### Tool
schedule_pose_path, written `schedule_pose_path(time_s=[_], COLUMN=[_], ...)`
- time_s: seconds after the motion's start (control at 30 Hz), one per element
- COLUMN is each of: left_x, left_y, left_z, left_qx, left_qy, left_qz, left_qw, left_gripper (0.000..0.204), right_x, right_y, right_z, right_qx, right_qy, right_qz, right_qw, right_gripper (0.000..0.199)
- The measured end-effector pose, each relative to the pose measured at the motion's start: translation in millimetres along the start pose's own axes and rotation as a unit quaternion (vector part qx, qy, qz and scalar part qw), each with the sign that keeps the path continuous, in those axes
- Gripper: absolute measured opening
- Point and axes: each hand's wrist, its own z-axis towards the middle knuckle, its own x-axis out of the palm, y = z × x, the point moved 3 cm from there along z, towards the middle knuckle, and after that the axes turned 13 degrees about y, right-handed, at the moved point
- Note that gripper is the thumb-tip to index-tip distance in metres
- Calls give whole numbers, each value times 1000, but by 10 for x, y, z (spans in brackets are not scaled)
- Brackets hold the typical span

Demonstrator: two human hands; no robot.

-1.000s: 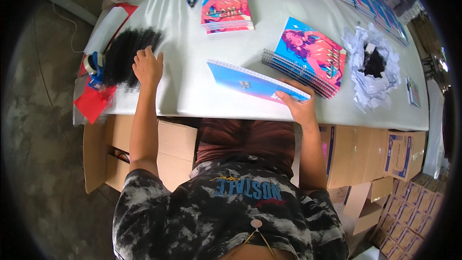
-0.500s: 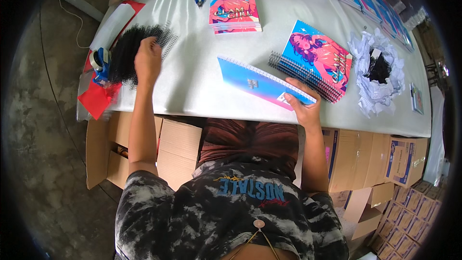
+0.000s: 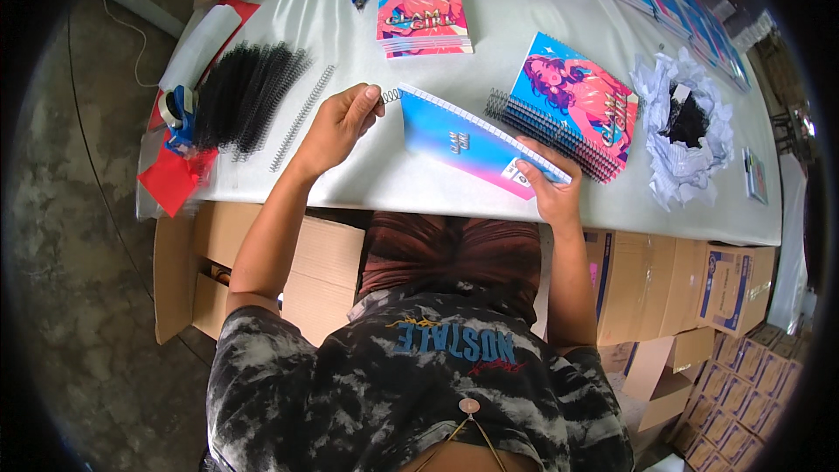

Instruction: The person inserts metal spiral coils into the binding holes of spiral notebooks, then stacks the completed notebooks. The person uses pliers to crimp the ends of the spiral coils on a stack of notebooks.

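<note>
Left grip pinches slender black spiral coil; right grip pinches blue-pink paper notebook.
Coil likely light, springy: hold near tip.

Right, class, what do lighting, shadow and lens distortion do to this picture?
Head view: the table bows along its right side, and the corners fall to black; head view: pale sheen streaks its upper left, with soft shadow near the left hand; head view: parts of the black coil pile look blurred.
</note>
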Motion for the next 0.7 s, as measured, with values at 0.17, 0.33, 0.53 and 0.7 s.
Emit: schedule_pose_path(time_s=[0.17,0.33,0.53,0.7], left_x=[-106,-148,56,164], left_y=[-153,-486,-875,-868], left_z=[46,90,21,55], left_qx=[-73,162,59,199], left_qy=[71,13,62,-46], left_qz=[-188,205,551,651], left_qw=[977,965,830,731], left_gripper=[28,14,25,22], right_x=[-4,35,52,112], right_y=[54,70,34,57], right_z=[23,-14,-63,-67], right_qx=[-28,23,14,-10], right_qy=[41,-6,20,1], right_qz=[-30,13,-32,-29], right_qw=[998,1000,999,1000], right_gripper=[25,26,27,25])
